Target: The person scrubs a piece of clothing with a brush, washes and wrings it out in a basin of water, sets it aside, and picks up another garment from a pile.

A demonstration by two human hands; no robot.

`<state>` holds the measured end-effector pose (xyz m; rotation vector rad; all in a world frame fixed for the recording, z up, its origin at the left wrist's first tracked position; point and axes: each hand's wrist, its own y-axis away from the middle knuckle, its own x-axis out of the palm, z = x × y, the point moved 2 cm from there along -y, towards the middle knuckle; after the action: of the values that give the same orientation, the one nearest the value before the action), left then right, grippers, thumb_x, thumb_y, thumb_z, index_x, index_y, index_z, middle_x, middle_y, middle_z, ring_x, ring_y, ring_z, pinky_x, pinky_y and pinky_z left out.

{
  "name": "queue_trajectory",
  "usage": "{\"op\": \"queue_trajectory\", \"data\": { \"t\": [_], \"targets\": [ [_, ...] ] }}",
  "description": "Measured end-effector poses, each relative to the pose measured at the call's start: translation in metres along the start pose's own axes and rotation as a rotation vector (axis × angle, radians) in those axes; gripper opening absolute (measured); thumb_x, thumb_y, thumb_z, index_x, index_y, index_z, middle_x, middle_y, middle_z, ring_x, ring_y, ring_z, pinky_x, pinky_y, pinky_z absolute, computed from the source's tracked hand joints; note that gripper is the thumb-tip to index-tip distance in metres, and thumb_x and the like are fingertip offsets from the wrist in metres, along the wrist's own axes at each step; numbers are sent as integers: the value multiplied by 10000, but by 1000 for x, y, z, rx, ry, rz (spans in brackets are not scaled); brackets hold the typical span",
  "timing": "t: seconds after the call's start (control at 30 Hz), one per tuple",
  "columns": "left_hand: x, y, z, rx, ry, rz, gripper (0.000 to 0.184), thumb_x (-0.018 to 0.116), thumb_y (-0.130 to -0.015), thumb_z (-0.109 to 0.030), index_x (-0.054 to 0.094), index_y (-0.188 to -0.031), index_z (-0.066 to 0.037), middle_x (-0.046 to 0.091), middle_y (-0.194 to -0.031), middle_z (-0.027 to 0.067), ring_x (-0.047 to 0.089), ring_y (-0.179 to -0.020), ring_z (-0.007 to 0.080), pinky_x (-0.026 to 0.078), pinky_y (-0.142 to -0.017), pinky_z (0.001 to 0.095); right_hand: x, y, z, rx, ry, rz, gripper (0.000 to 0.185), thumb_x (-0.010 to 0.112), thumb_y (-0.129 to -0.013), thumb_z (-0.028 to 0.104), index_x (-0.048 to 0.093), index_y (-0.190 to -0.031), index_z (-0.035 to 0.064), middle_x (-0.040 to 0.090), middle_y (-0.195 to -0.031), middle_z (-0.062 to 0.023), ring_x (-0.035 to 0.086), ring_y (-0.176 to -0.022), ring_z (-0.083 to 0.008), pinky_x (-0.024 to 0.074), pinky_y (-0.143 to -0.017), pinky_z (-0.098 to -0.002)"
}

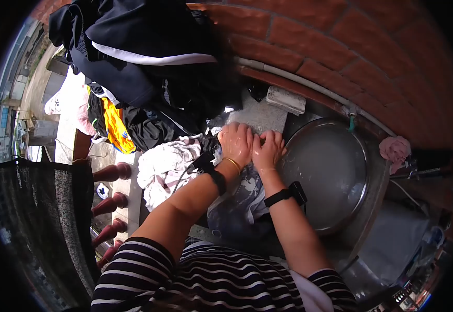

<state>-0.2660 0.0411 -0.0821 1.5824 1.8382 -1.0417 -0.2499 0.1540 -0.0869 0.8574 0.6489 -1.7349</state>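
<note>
The cloth is matt, basin glossy, probably metal.

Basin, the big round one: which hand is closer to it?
Your right hand. It is just left of the basin, beside its rim; your left hand is farther left, on the right hand's other side.

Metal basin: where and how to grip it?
Likely the metal basin's rim, on the picture's right, coming down from that side: the curved lip is exposed there, while the right forearm lies along the left edge. Keep it level; cloudy liquid sits inside.
</note>
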Motion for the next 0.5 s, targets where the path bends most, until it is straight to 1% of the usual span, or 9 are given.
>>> {"op": "queue_trajectory", "data": {
  "t": [0.03,0.1,0.13,0.17,0.2,0.23,0.33,0.43,0.5],
  "targets": [
    [-6,3,-5,4,3,-4,251,573,-897,-291,694,-869,-73,616,-1067,176,523,-999,411,376,-850,514,-4,6,2,-2,1,-6,247,636,-869,359,606,-849,115,608,-1158,-129,534,-1091,-388,389,-901,-532],
    [-22,21,-13,-88,-233,215,337,574,-904,-378,723,-947,-79,588,-1256,218,492,-1140,471,344,-994,540,-10,36,1,108,136,48,285,634,-873,398,603,-978,134,430,-1464,-184,406,-1306,-439,338,-1036,-550],
    [-46,32,-21,-189,12,446,386,572,-903,-431,735,-1012,-99,548,-1352,241,432,-1238,523,273,-1091,559,-32,57,10,91,27,171,285,656,-864,386,608,-994,137,270,-1569,-239,298,-1400,-466,254,-1113,-558],
    [-37,63,2,101,145,320,368,588,-884,-411,718,-939,-72,594,-1237,239,474,-1172,484,310,-1035,548,-37,82,1,-63,-249,151,281,684,-844,341,586,-978,115,309,-1526,-276,274,-1414,-455,244,-1110,-553],
    [-88,67,-32,8,393,347,350,620,-841,-395,680,-848,-51,608,-1057,213,499,-1061,433,337,-963,517,-44,111,2,-184,-372,112,258,697,-830,288,567,-920,84,402,-1420,-279,355,-1333,-457,279,-1070,-557],
    [-104,91,-38,32,364,348,333,659,-770,-385,639,-758,-53,572,-924,159,496,-961,356,345,-906,477,-63,136,15,-197,-388,67,261,694,-820,282,553,-814,63,482,-1271,-235,421,-1213,-437,313,-1023,-542],
    [-121,139,-43,139,289,376,328,672,-704,-396,627,-691,-72,542,-871,152,476,-889,349,349,-823,469,-63,184,8,-341,-249,91,313,641,-832,342,548,-696,76,540,-1079,-194,474,-1084,-377,357,-942,-495],
    [-94,135,-25,164,277,508,322,645,-716,-413,640,-700,-91,524,-848,150,466,-844,360,340,-764,480,-48,161,-6,-384,-369,58,310,605,-841,358,541,-709,85,565,-937,-174,530,-934,-345,382,-827,-483],
    [-77,127,-12,232,255,441,324,631,-720,-426,650,-707,-103,523,-840,144,468,-824,356,340,-747,482,-40,139,-10,-478,-417,54,308,586,-847,360,533,-710,89,565,-877,-159,533,-840,-336,379,-769,-481]
  ]
}}
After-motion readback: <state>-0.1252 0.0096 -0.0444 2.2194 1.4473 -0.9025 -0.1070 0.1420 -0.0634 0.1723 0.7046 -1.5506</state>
